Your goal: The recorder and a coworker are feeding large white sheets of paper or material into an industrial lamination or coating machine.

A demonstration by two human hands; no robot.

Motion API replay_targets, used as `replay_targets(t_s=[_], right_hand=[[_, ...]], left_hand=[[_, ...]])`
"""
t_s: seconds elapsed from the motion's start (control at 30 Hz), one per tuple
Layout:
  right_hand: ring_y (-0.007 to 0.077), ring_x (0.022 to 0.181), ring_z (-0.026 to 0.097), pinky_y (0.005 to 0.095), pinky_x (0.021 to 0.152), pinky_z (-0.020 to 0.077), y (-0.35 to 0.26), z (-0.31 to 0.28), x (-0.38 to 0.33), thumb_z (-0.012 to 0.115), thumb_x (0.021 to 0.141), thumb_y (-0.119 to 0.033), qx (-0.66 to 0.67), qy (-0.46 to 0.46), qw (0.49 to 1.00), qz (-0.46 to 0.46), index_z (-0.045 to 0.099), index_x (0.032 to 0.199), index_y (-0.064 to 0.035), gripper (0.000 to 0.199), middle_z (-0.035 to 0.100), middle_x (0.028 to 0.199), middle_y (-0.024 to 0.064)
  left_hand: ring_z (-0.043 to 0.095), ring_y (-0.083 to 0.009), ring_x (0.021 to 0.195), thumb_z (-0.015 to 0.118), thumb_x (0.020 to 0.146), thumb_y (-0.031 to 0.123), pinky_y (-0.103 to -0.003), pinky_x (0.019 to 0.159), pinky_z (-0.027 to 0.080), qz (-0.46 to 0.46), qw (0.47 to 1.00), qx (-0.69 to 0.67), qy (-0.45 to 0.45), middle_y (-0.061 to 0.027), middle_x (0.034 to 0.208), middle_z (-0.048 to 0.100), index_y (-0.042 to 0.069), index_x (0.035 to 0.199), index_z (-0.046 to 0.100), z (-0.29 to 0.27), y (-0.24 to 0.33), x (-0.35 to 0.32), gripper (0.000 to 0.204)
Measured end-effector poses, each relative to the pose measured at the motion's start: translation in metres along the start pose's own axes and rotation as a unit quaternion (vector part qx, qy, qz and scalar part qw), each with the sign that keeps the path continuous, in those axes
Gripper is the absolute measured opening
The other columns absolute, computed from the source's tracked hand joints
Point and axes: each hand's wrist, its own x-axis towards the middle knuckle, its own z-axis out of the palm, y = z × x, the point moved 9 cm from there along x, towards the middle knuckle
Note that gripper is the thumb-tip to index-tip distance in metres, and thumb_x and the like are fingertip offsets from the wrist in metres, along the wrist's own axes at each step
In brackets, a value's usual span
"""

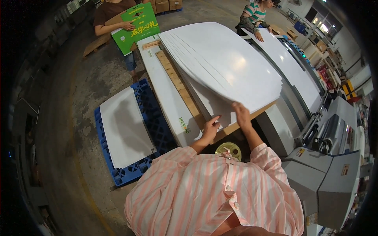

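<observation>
A fanned stack of large glossy white sheets [224, 55] lies in front of me, its near edge bowed upward. My right hand [242, 114] grips the raised near edge of the upper sheets, fingers curled over it. Underneath, more white sheets [210, 102] show in shadow. My left hand [210, 128] is at the near left corner of these lower sheets, with forefinger and thumb apart and the other fingers partly hidden. A brown board edge [226, 131] runs below the stack on the near side.
Left of the stack are a wooden strip [179, 82] and a white printed board [163, 90]. A blue pallet [149, 106] carries white sheets [124, 126]. Grey machinery [323, 169] stands on the right. One person holds a green printed board [136, 29]; another handles a white sheet [281, 55].
</observation>
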Motion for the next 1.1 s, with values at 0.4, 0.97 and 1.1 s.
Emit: replay_targets(t_s=[0.4,0.97,1.1], right_hand=[[0.0274,0.102,0.053,0.0386,0.084,0.0443,-0.018,0.039,-0.038,0.058,0.077,-0.007,-0.399,-0.050,0.870,-0.286,0.059,0.109,-0.0088,0.032,0.055,0.118,0.0084],[0.0300,0.101,0.051,0.0447,0.079,0.0427,-0.057,0.039,-0.039,0.059,0.078,-0.033,-0.402,-0.018,0.897,-0.182,0.068,0.089,-0.0073,0.029,0.056,0.114,0.0106],[0.0284,0.100,0.053,0.0425,0.081,0.0416,-0.057,0.037,-0.034,0.057,0.080,-0.036,-0.427,-0.030,0.891,-0.153,0.068,0.086,-0.0077,0.031,0.059,0.109,0.0091]], left_hand=[[0.060,-0.0186,0.075,0.052,0.085,0.012,-0.032,0.062,0.052,-0.115,0.946,-0.304,0.005,-0.0122,0.098,0.056,0.015,0.136,0.027,0.001,-0.026,0.006,0.056],[0.061,-0.0241,0.084,0.042,0.093,0.023,-0.036,0.076,0.051,-0.095,0.871,-0.478,-0.066,-0.0130,0.098,0.060,0.003,0.112,0.047,0.000,0.002,0.010,0.028],[0.062,-0.0230,0.084,0.045,0.091,0.014,-0.038,0.076,0.053,-0.104,0.882,-0.456,-0.065,-0.0118,0.095,0.059,0.001,0.115,0.044,0.004,0.009,0.009,0.028]])
